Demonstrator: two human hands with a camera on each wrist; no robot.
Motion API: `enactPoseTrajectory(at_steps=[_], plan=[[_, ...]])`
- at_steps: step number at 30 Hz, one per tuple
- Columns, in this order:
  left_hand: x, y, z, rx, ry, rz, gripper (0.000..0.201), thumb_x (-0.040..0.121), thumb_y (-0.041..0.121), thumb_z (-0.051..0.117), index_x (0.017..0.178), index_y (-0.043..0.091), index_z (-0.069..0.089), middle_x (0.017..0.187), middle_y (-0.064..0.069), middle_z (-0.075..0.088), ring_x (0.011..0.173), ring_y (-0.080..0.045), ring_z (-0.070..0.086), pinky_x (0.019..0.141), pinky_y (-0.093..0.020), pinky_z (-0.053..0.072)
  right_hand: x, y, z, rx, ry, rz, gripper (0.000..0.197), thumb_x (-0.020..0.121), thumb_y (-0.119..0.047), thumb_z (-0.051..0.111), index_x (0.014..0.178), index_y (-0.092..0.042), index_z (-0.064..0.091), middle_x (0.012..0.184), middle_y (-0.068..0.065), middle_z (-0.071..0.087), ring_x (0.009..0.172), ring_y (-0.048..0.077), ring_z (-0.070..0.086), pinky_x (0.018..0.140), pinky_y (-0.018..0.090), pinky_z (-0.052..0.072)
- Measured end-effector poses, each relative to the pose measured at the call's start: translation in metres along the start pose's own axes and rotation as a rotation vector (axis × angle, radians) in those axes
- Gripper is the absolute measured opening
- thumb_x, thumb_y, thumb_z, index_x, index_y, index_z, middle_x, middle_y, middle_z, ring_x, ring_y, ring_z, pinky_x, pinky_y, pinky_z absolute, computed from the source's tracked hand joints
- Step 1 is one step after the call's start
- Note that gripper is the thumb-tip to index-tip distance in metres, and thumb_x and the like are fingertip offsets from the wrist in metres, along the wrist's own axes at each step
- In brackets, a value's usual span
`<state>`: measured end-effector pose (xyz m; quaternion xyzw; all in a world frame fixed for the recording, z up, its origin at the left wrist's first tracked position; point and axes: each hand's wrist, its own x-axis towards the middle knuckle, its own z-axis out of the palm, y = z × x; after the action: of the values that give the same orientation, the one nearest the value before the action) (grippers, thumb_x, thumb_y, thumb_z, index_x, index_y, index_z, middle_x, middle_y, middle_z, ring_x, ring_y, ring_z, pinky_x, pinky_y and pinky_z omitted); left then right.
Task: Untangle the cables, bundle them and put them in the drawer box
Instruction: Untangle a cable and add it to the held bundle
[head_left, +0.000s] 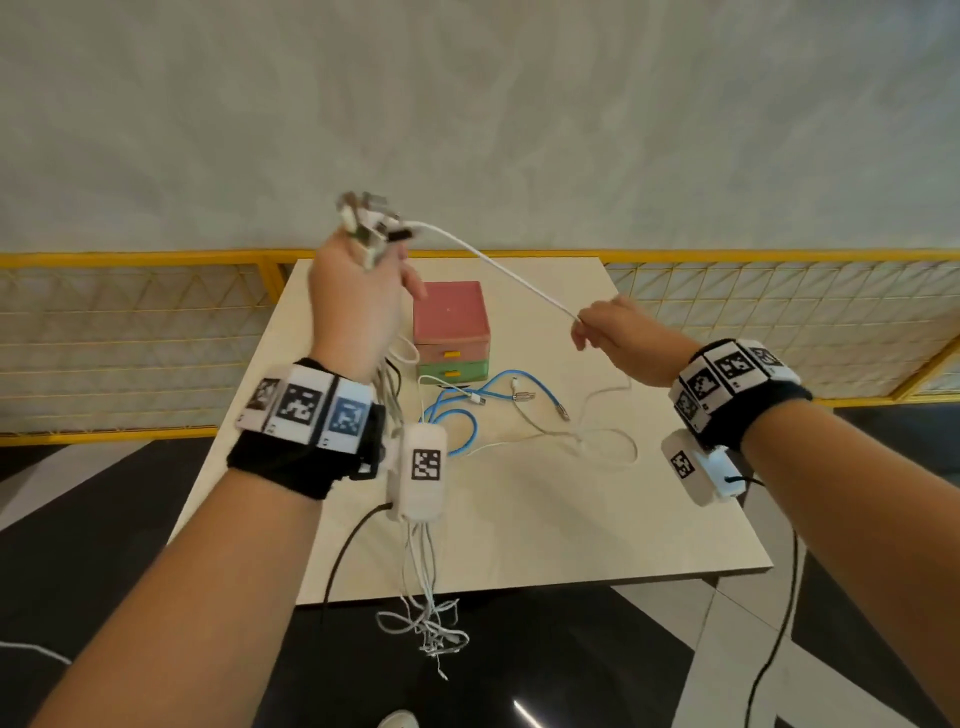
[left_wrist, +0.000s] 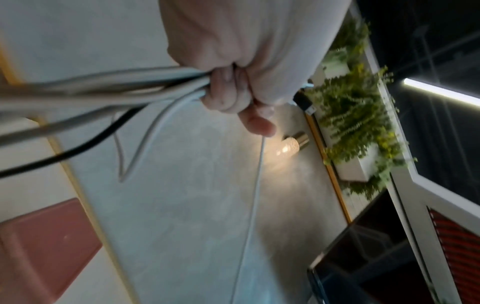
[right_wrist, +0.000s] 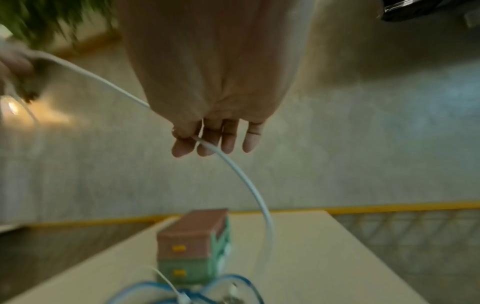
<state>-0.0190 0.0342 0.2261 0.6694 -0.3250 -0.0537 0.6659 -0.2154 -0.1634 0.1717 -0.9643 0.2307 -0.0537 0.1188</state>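
Our left hand (head_left: 358, 306) fisted on cable bunch (left_wrist: 103, 92) w/ plugs up; right hand (head_left: 608, 330) pinches white cable (head_left: 498, 270), taut diagonal btwn hands, above table (head_left: 571, 519).

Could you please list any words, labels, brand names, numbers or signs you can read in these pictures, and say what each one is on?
None: no readable word, brand or number shows in any view.
Wristbands and wrist camera housings: black-and-white square code markers only, no letters or digits.
Drawer box: plain, with unmarked yellow handles.
Cable plugs in the left hand: too blurred to read.
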Motion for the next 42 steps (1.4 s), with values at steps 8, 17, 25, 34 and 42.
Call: enactPoseTrajectory(at_steps=[8, 17, 25, 34, 42], plan=[[-0.005, -0.010, -0.022, 0.086, -0.018, -0.102, 0.027, 0.096, 0.011, 0.049, 0.076, 0.027, 0.058, 0.052, 0.008, 0.064, 0.042, -0.008, 0.051, 0.045, -0.019, 0.031, 0.011, -0.012, 0.008, 0.436, 0.290, 0.122, 0.024, 0.099, -0.012, 0.039, 0.094, -0.015, 0.063, 0.078, 0.002, 0.055, 0.063, 0.013, 0.059, 0.066, 0.022, 0.048], [-0.018, -0.016, -0.027, 0.022, -0.034, -0.118, 0.025, 0.098, 0.011, 0.047, 0.085, 0.027, 0.062, 0.066, 0.009, 0.064, 0.044, -0.009, 0.053, 0.044, -0.022, 0.031, -0.031, -0.069, -0.054, 0.304, 0.275, -0.126, 0.022, 0.097, -0.013, 0.047, 0.107, -0.019, 0.066, 0.096, -0.008, 0.068, 0.068, 0.003, 0.064, 0.066, 0.015, 0.047], [-0.040, -0.003, -0.027, -0.011, -0.177, -0.111, 0.011, 0.097, 0.018, 0.056, 0.091, 0.013, 0.063, 0.047, 0.001, 0.048, 0.031, -0.006, 0.035, 0.038, -0.014, 0.029, -0.093, -0.114, -0.063, 0.039, -0.164, -0.146, 0.013, 0.092, -0.037, 0.051, 0.091, -0.031, 0.063, 0.079, -0.025, 0.070, 0.050, 0.003, 0.064, 0.059, 0.017, 0.046], [-0.070, 0.029, -0.028, 0.024, -0.669, 0.032, 0.054, 0.105, 0.036, 0.033, 0.086, 0.009, 0.077, 0.089, 0.006, 0.076, 0.081, -0.011, 0.068, 0.080, -0.024, 0.055, -0.095, -0.120, -0.047, 0.057, 0.019, -0.133, 0.039, 0.090, -0.053, 0.039, 0.093, -0.025, 0.066, 0.081, -0.009, 0.067, 0.070, -0.002, 0.056, 0.067, 0.028, 0.047], [-0.081, 0.048, -0.011, 0.112, -0.844, 0.063, 0.049, 0.102, 0.048, 0.028, 0.097, 0.034, 0.075, 0.120, 0.026, 0.065, 0.098, 0.012, 0.063, 0.063, -0.017, 0.053, -0.079, -0.155, -0.007, 0.708, -0.060, -0.270, 0.019, 0.101, -0.012, 0.035, 0.108, -0.005, 0.051, 0.101, -0.004, 0.057, 0.096, -0.004, 0.057, 0.090, 0.017, 0.045]])
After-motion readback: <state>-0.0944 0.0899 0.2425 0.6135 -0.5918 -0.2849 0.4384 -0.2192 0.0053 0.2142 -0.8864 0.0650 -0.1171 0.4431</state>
